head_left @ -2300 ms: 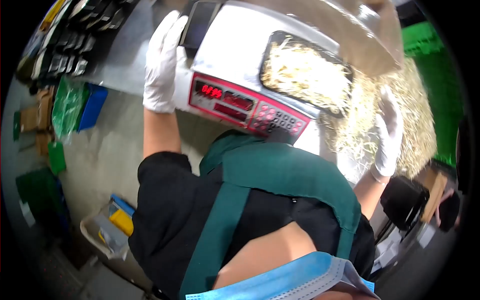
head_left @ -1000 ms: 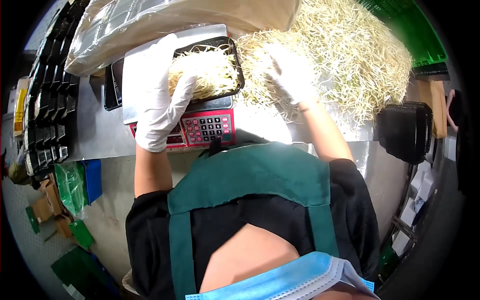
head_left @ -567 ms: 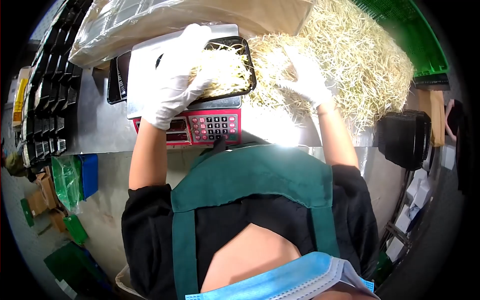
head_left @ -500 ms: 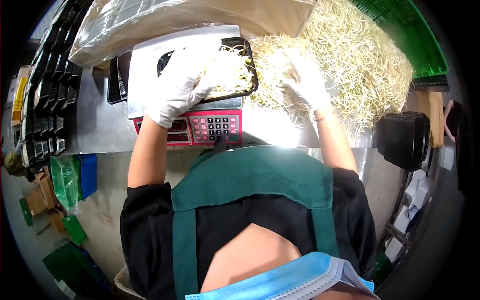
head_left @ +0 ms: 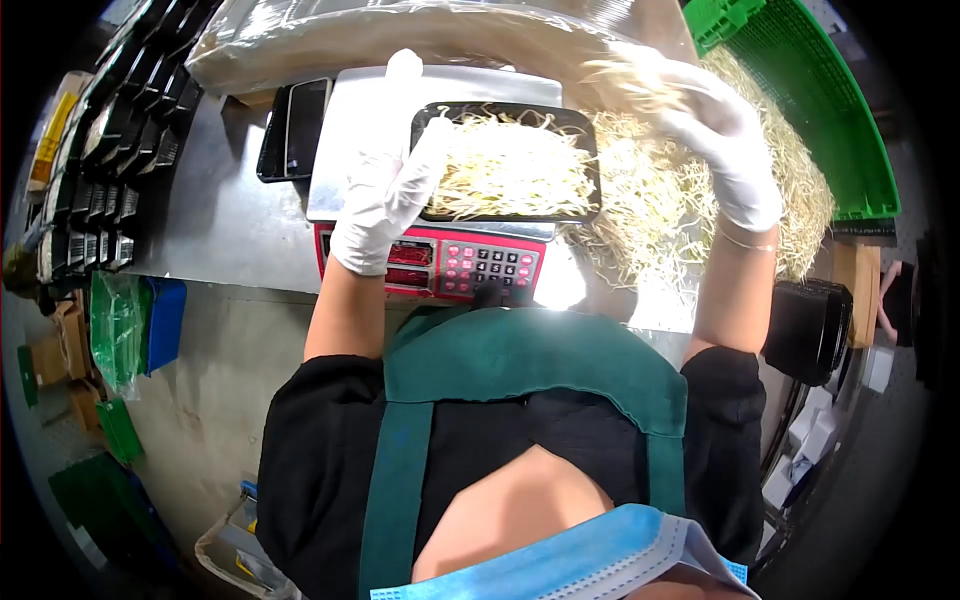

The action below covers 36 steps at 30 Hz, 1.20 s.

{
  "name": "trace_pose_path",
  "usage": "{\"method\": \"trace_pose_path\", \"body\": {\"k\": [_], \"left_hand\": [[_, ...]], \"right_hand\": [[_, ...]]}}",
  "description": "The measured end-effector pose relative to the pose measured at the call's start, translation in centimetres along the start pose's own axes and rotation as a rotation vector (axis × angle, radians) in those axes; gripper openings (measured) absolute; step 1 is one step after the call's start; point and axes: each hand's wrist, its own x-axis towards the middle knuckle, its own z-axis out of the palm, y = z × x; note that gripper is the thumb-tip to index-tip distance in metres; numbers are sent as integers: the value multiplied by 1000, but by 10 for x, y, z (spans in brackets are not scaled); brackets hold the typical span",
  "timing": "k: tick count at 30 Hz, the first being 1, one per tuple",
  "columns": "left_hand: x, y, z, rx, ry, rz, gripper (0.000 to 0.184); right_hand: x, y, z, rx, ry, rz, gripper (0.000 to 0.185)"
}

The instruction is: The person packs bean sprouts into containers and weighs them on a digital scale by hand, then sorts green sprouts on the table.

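A black tray filled with bean sprouts rests on the metal plate of a red scale. My left hand, in a white glove, is at the tray's left side with its fingers stretched forward. Its thumb is apart from them and reaches over the tray's left edge; I see nothing held there. To the right, my gloved right hand is raised above the large sprout pile with its fingers curled around a small bunch of sprouts.
Behind the scale lies a box covered in clear plastic. A green crate stands behind the pile at the right. Empty black trays are stacked at the left and right. Another black tray lies left of the scale.
My right hand has risen from the pile with some sprouts. My left hand has come away from over the tray to its left side. The whole view has shifted slightly.
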Motion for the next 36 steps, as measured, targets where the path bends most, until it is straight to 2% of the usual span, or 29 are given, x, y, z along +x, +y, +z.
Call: {"method": "trace_pose_path", "body": {"k": [2, 3, 5, 6, 7, 9, 11, 12, 14, 16, 17, 19, 21, 22, 23, 24, 25, 26, 28, 30, 31, 32, 33, 35, 36], "left_hand": [[4, 4, -4, 8, -12, -34, 65], [6, 7, -2, 11, -31, -64, 67], [17, 3, 12, 41, -125, 119, 69], [21, 12, 16, 136, -174, 132, 71], [19, 12, 16, 134, -162, 128, 71], [14, 11, 18, 241, -378, 71, 67], [11, 13, 19, 198, -423, 54, 61], [14, 17, 18, 147, -450, -1, 59], [15, 20, 16, 95, -494, -55, 57], [21, 16, 7, -157, -502, -172, 54], [24, 17, -2, -151, -509, -171, 54], [30, 25, -25, 194, -523, 26, 50], [20, 11, -42, 172, -440, -84, 47], [8, 4, -59, 179, -441, -429, 48], [3, -13, -67, 93, -336, -437, 47], [-3, -29, -75, 7, -232, -434, 45], [-7, -36, -84, 147, -178, -336, 44], [-2, -22, -86, 248, -120, -284, 44], [0, 0, -57, -292, -14, -167, 44], [-7, 31, -9, 2, -103, 256, 54], [-3, 48, 14, 156, -166, 191, 61], [1, 65, 36, 315, -238, 138, 69], [1, 59, 42, 298, -236, 148, 69], [5, 39, 52, 534, -236, 121, 74], [9, 36, 46, 535, -342, 30, 64]], "right_hand": [[24, 7, 32, -13, -197, 128, 45], [38, 27, 44, -329, -294, -53, 53], [49, 63, 65, -492, -407, -227, 58], [47, 60, 66, -499, -410, -226, 58], [40, 55, 65, -518, -360, -152, 57], [27, 45, 64, -537, -323, -78, 56], [16, 37, 63, -688, -321, 229, 53], [10, 51, 74, -805, -199, -73, 48], [7, 57, 67, -831, -218, -111, 46], [11, 54, 55, -866, -250, -163, 41], [10, 47, 47, -860, -244, -164, 41], [3, 29, 32, -692, -114, -361, 41], [-19, 27, 18, -625, -111, -314, 38], [-31, 36, 16, -378, 55, -173, 36], [-43, 46, 15, -124, 207, -23, 34], [-52, 55, 12, -202, 262, 13, 33], [-59, 68, 9, -275, 307, 44, 32], [-66, 90, 7, -139, 372, 46, 31], [-58, 99, 28, 4, 369, -34, 31], [-35, 89, 45, -31, 310, -138, 33], [-23, 86, 51, -78, 261, -185, 35], [-9, 77, 65, -116, 195, -119, 38], [0, 72, 74, -156, 132, -48, 41], [5, 88, 76, -246, 26, 69, 45], [3, 77, 83, -453, 21, 15, 46]]}}
